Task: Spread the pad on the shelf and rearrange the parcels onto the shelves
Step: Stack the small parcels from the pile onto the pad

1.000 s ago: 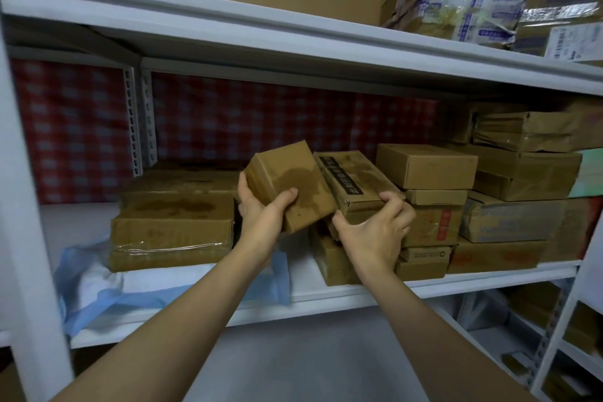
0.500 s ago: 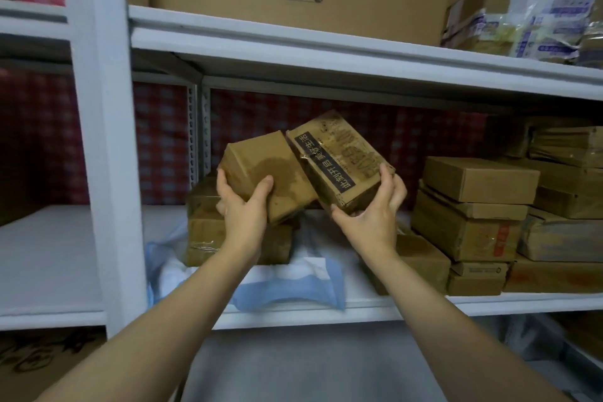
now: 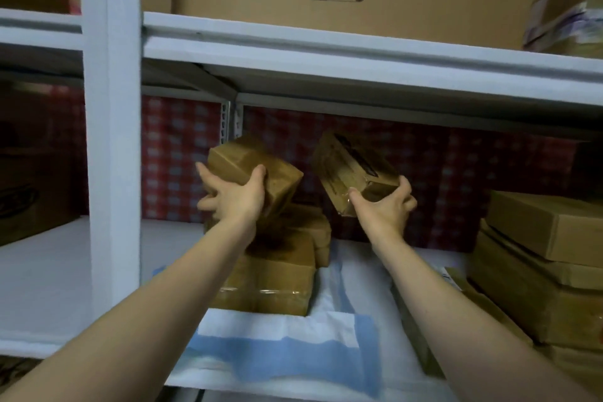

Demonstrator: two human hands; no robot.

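Above the pad (image 3: pixel 326 330), each hand's fingers (image 3: pixel 257 173) clamp one tilted parcel (image 3: pixel 277 173).

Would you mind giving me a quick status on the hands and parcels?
Left hand grips one parcel, right hand another, both raised. Pad rumpled under stacked parcels. Nothing blocking.
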